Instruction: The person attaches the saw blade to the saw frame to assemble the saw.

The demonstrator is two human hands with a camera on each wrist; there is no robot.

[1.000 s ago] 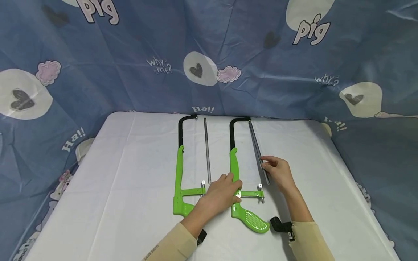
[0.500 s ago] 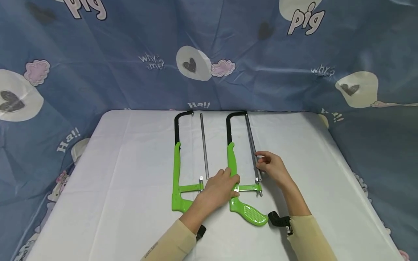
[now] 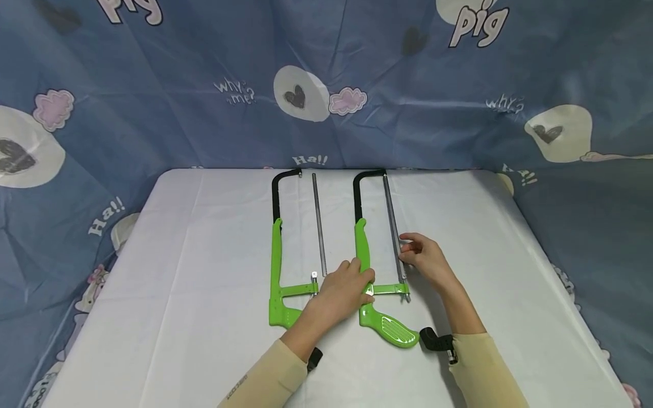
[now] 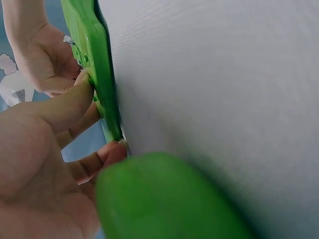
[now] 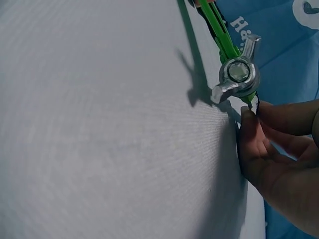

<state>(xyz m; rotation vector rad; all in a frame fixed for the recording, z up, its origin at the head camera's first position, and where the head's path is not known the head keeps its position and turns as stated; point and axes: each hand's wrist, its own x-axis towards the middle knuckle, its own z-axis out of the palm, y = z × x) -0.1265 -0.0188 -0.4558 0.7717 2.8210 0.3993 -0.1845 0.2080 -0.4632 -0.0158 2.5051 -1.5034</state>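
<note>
A hacksaw with a black front bow and a green handle (image 3: 390,328) lies on the white table. My left hand (image 3: 342,289) grips its green frame (image 4: 102,64), thumb on one side and fingers on the other. The grey saw blade (image 3: 391,221) runs from the tip of the bow down to the green crossbar (image 3: 390,289). My right hand (image 3: 428,263) pinches the blade near its lower end between thumb and fingers. A metal wing nut (image 5: 238,71) sits at the crossbar's end, just by the right fingertips.
Left of it lies a second green hacksaw (image 3: 276,255), its handle partly hidden behind the left forearm. A loose blade (image 3: 319,226) lies between the two saws. A blue printed cloth (image 3: 408,136) hangs behind the white table (image 3: 204,294).
The blade's lower end has swung left, from beside the crossbar to its end post. The right hand moved with it, while the left hand kept its grip. The head view shifted slightly.
</note>
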